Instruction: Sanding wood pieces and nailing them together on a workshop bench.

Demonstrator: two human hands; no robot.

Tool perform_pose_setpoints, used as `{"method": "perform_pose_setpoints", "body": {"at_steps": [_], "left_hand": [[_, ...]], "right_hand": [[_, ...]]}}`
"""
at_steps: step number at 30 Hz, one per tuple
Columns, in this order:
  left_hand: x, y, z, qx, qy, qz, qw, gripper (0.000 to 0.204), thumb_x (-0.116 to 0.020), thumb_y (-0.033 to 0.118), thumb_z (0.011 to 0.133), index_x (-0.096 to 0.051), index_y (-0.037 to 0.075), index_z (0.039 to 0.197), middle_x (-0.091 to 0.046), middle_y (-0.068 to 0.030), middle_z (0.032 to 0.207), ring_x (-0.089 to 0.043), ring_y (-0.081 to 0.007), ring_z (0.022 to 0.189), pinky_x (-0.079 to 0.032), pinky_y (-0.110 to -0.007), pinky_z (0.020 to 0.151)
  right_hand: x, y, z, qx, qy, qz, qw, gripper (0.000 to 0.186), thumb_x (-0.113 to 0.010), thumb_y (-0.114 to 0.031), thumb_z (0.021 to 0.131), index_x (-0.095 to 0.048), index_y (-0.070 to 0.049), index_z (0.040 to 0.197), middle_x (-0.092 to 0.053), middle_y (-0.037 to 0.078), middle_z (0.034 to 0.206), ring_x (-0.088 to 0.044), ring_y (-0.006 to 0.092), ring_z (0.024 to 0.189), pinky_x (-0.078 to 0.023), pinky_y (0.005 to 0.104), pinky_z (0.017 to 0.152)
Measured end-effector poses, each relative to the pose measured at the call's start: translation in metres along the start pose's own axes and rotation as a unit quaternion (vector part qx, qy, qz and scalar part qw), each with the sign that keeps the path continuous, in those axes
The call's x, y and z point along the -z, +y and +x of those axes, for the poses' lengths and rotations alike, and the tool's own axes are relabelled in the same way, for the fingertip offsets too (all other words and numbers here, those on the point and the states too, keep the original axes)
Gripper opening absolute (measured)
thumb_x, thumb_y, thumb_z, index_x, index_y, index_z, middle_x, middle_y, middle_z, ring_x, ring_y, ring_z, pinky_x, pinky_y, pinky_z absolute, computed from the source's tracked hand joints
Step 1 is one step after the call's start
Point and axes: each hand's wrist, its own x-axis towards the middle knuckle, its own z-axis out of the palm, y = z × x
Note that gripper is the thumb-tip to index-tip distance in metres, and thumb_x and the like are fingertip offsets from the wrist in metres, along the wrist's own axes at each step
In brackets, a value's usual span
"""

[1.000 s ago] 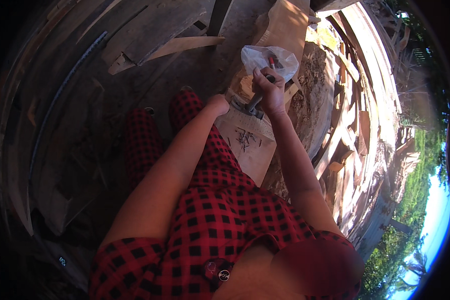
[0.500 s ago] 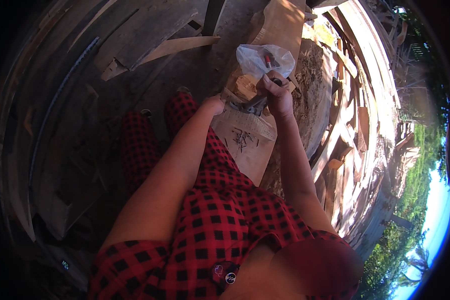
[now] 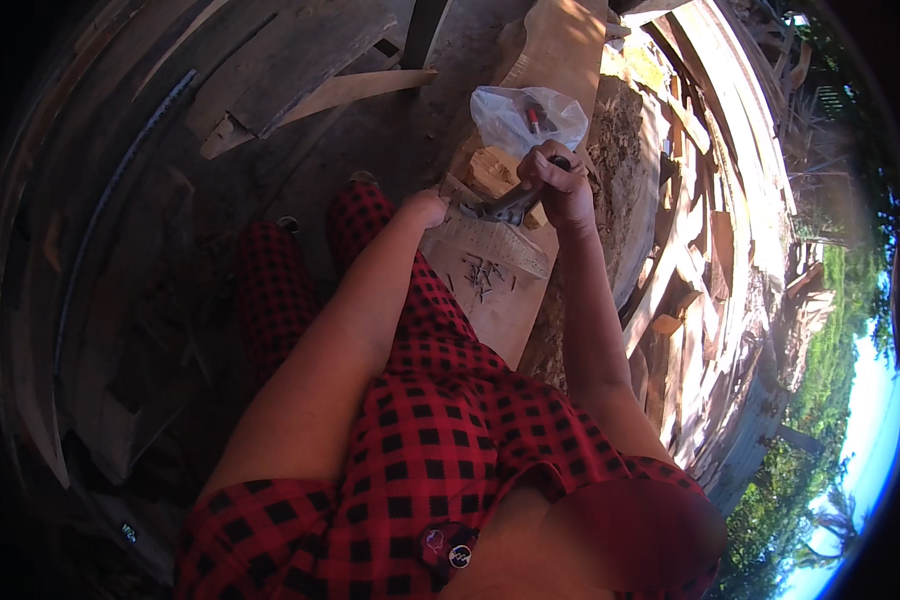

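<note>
My right hand [image 3: 558, 185] is closed on the handle of a dark hammer [image 3: 510, 208]; its head is down at a wooden piece [image 3: 510, 245] with small holes in it. My left hand [image 3: 427, 205] grips the left end of that piece, fingers partly hidden. Several loose nails [image 3: 482, 278] are scattered on a pale board [image 3: 500, 325] nearer me. Just beyond the hammer are a rough orange wood chunk [image 3: 490, 168] and a clear plastic bag [image 3: 515, 110] with a red-and-dark object in it.
The long plank [image 3: 563, 45] runs away from me, beside a rough log [image 3: 630, 170]. A heap of offcuts and slabs [image 3: 710, 260] lies right, with greenery beyond. On the shaded floor at left are boards [image 3: 280, 80] and a dark post [image 3: 425, 30].
My right hand has moved a little right and down, tilting the hammer handle further right. My left hand is slightly farther left, and the view has shifted slightly.
</note>
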Motion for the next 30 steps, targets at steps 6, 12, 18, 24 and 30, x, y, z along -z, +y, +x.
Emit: {"method": "perform_pose_setpoints", "body": {"at_steps": [6, 12, 18, 24, 30], "left_hand": [[0.003, 0.004, 0.001, 0.005, -0.023, -0.001, 1.0, 0.049, -0.042, 0.031, 0.091, -0.041, 0.005, 0.133, -0.048, -0.0191, 0.129, -0.047, -0.0325, 0.118, -0.038, -0.038, 0.098], [-0.005, -0.01, 0.006, 0.02, -0.025, 0.002, 1.0, 0.048, -0.042, 0.031, 0.091, -0.043, 0.004, 0.131, -0.048, -0.0188, 0.13, -0.047, -0.0319, 0.119, -0.038, -0.038, 0.098], [-0.001, 0.002, 0.003, 0.02, -0.022, 0.006, 1.0, 0.051, -0.04, 0.036, 0.092, -0.039, 0.007, 0.134, -0.044, -0.0195, 0.133, -0.044, -0.0325, 0.121, -0.036, -0.037, 0.1], [0.011, 0.028, -0.019, 0.03, 0.107, 0.017, 0.994, 0.049, -0.049, 0.028, 0.088, -0.039, 0.007, 0.131, -0.047, -0.0179, 0.126, -0.046, -0.0345, 0.115, -0.037, -0.042, 0.097], [0.0, 0.053, -0.091, -0.333, 0.262, 0.114, 0.899, 0.03, -0.061, 0.015, 0.064, -0.056, 0.009, 0.093, -0.049, -0.0101, 0.099, -0.048, -0.0286, 0.099, -0.041, -0.042, 0.083]], "right_hand": [[-0.056, 0.009, -0.005, 0.01, 0.007, -0.132, 0.991, 0.019, -0.066, -0.011, 0.079, -0.055, -0.004, 0.066, -0.049, 0.0, 0.059, -0.045, 0.0082, 0.054, -0.034, 0.0223, 0.052], [-0.055, 0.014, -0.003, 0.003, 0.007, -0.153, 0.988, 0.018, -0.067, -0.011, 0.079, -0.056, -0.004, 0.067, -0.05, -0.001, 0.06, -0.043, 0.0066, 0.054, -0.034, 0.0226, 0.052], [0.074, -0.008, -0.026, 0.061, -0.034, 0.125, 0.99, 0.026, -0.06, -0.023, 0.083, -0.046, -0.008, 0.066, -0.041, 0.002, 0.058, -0.042, 0.018, 0.059, -0.036, 0.0324, 0.065], [0.068, -0.036, -0.056, 0.075, 0.044, 0.104, 0.991, 0.031, -0.059, -0.029, 0.085, -0.044, -0.01, 0.066, -0.036, 0.002, 0.056, -0.04, 0.0177, 0.056, -0.034, 0.0317, 0.06], [0.046, -0.033, -0.102, 0.075, 0.112, 0.095, 0.986, 0.032, -0.064, -0.03, 0.082, -0.047, -0.006, 0.068, -0.04, 0.003, 0.057, -0.041, 0.0176, 0.053, -0.037, 0.033, 0.059]]}}
